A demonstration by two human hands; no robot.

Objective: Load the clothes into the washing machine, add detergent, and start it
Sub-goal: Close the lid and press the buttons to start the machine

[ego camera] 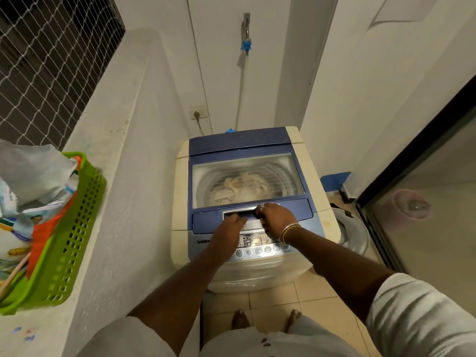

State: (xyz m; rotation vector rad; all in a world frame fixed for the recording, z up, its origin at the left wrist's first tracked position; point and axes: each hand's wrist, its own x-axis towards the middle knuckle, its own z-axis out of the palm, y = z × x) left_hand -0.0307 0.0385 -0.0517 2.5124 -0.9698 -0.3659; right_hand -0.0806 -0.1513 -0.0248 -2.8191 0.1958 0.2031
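Note:
A top-loading washing machine (180, 161) with a blue lid (239, 140) stands in front of me. The lid is down, and pale clothes (242, 188) show in the drum through its clear window. My left hand (229, 226) and my right hand (277, 219) both lie at the silver handle recess (240, 212) on the lid's front edge, with their fingers curled into it. Below the hands is the control panel (257, 244) with a row of round buttons.
A green plastic basket (69, 235) holding bags and packets sits on the white ledge at left. A wall socket (197, 113) and a tap with hose (246, 29) are behind the machine. A glass door frame (381, 228) stands at right. My bare feet are on the tiled floor.

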